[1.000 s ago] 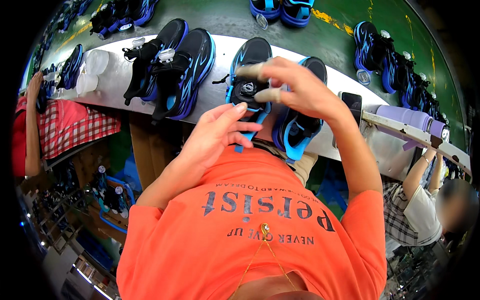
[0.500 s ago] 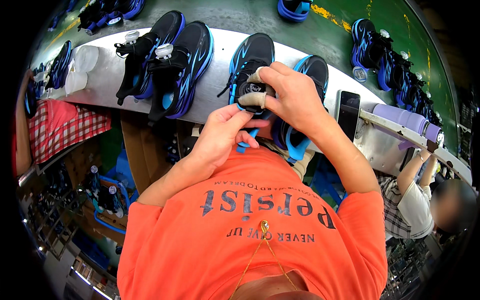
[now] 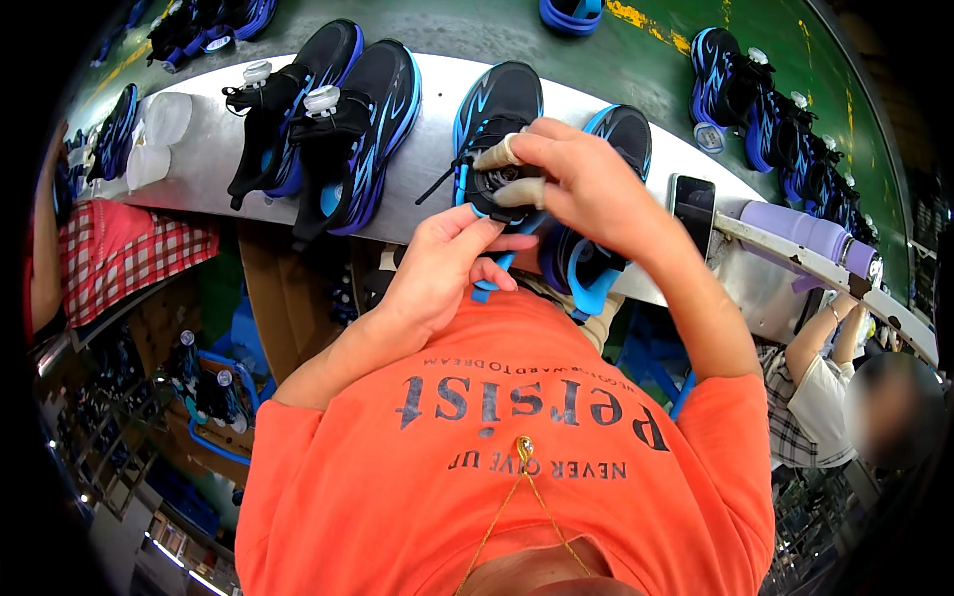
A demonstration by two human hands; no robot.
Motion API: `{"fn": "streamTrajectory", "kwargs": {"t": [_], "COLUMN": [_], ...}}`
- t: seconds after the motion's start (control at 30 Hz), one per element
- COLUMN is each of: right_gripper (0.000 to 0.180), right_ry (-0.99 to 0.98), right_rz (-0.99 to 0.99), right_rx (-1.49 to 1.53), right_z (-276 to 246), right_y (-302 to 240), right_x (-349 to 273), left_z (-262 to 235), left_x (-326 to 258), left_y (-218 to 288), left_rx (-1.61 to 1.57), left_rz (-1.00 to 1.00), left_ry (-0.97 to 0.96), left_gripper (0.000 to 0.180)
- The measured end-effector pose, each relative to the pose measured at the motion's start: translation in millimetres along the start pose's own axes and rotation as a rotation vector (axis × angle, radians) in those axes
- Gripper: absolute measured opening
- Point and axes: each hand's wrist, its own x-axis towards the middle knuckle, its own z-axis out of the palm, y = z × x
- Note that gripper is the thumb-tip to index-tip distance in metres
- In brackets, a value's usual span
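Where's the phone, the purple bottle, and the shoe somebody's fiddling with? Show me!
Phone [image 3: 693,206]: head view, on its dark screen.
Purple bottle [image 3: 792,230]: head view, on the side of its body.
Handled shoe [image 3: 504,102]: head view, on its black toe.

Bright overall, with pale glare on the metal bench [image 3: 434,129], bowed distortion toward black edges.

- One left hand [image 3: 434,270], one right hand [image 3: 594,189]
- Two blue-heeled shoes [image 3: 500,94], near middle
- Two white-dialed shoes [image 3: 386,104], near left
- Two translucent cups [image 3: 167,117], left
- One phone [image 3: 693,202], right
- One purple bottle [image 3: 787,228], right
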Motion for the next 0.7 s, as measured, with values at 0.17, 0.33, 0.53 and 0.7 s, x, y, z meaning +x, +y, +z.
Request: {"fn": "streamTrajectory", "kwargs": {"t": [0.17, 0.33, 0.53, 0.7], "right_gripper": [0.022, 0.034, 0.031, 0.031], "right_ry": [0.013, -0.055, -0.077, 0.038], "right_rz": [0.076, 0.058, -0.034, 0.098], "right_rx": [-0.069, -0.071, 0.047, -0.144], "right_z": [-5.8, -4.1, -9.7, 6.9], "right_y": [-11.8, -3.2, -1.7, -6.0], "right_x": [1.8, 0.4, 5.5, -0.3], "left_z": [-2.5, -3.0, -3.2, -1.5], "left_x": [-1.5, -1.4, -2.7, -1.9], "left_y": [0.1, 0.4, 5.5, 5.5], "left_rx": [-0.015, -0.017, -0.003, -0.015], "left_rz": [0.004, -0.011, -0.027, -0.031], "left_ry": [-0.018, -0.026, -0.05, -0.022], "left_gripper": [0.023, 0.024, 0.025, 0.026]}}
